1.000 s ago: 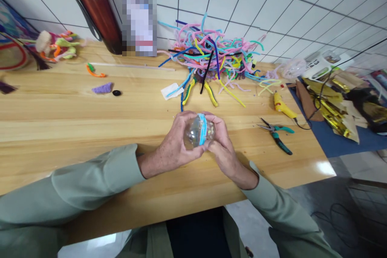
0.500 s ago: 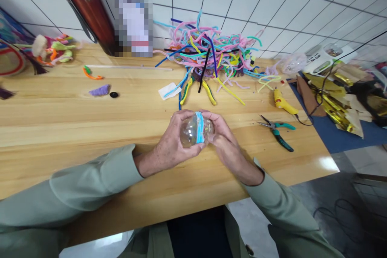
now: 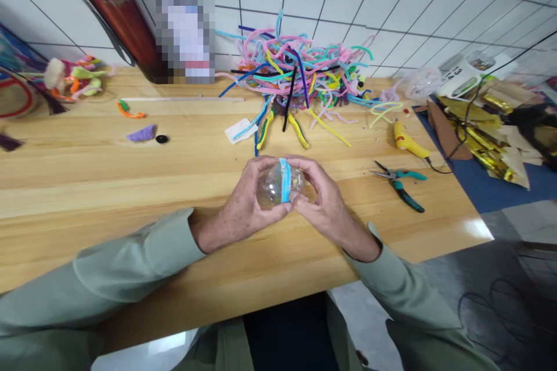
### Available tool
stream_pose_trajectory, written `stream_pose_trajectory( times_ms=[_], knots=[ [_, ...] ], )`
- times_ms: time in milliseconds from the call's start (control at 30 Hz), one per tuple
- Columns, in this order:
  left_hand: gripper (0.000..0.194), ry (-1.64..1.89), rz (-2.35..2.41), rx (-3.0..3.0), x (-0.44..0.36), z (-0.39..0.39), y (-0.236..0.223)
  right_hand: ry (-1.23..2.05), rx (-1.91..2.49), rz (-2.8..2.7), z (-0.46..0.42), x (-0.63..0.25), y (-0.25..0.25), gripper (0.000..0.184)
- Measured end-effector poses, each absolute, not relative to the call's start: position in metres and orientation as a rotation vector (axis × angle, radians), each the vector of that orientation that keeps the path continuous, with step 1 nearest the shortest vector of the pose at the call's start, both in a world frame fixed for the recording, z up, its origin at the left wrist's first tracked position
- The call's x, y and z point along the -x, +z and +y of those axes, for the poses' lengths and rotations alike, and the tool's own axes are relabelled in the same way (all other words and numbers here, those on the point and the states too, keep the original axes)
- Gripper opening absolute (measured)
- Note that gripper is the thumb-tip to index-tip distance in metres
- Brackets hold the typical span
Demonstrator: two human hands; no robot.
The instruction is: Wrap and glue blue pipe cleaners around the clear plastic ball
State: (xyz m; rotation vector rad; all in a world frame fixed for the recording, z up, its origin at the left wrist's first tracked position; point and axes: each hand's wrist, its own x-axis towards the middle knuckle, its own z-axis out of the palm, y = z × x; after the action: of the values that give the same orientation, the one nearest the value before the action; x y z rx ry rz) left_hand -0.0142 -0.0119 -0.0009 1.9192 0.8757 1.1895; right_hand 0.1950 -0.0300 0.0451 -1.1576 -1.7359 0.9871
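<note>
Between my two hands is a clear plastic ball [image 3: 270, 190] with a light blue band [image 3: 285, 181] around its middle. My left hand [image 3: 248, 200] curls round its left side. The right side is gripped by my right hand [image 3: 322, 197], whose thumb presses near the blue band. Small bits show through the ball's right half, too small to name. Just beyond my hands lie yellow-and-green-handled pliers [image 3: 298, 130], their jaws hidden under a tangled heap of pipe cleaners [image 3: 296, 69].
Teal-handled needle-nose pliers [image 3: 402, 185] and a yellow glue gun [image 3: 407, 142] with its cord lie on the right. A purple piece [image 3: 141, 133] and a black disc [image 3: 162, 139] are at left. A red-brown thermos [image 3: 124, 17] stands by the tiled wall.
My right thumb and hand have shifted on the ball, the thumb now nearer the blue band. My left hand keeps its hold. The view has moved slightly.
</note>
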Motion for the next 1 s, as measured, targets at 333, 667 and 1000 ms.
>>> stream_pose_trajectory(
  times_ms=[333, 667, 1000],
  knots=[
    [0.091, 1.209, 0.880, -1.981, 0.013, -0.010, -0.009, 0.990, 1.150, -1.727, -0.029, -0.198, 0.042, 0.052],
    [0.083, 1.176, 0.851, -2.097, 0.016, -0.006, 0.000, 0.993, 1.138, -1.716, -0.026, -0.199, 0.039, 0.054],
    [0.067, 1.143, 0.837, -2.007, 0.018, -0.010, 0.007, 1.021, 1.127, -1.717, -0.027, -0.196, 0.045, 0.049]
  ],
)
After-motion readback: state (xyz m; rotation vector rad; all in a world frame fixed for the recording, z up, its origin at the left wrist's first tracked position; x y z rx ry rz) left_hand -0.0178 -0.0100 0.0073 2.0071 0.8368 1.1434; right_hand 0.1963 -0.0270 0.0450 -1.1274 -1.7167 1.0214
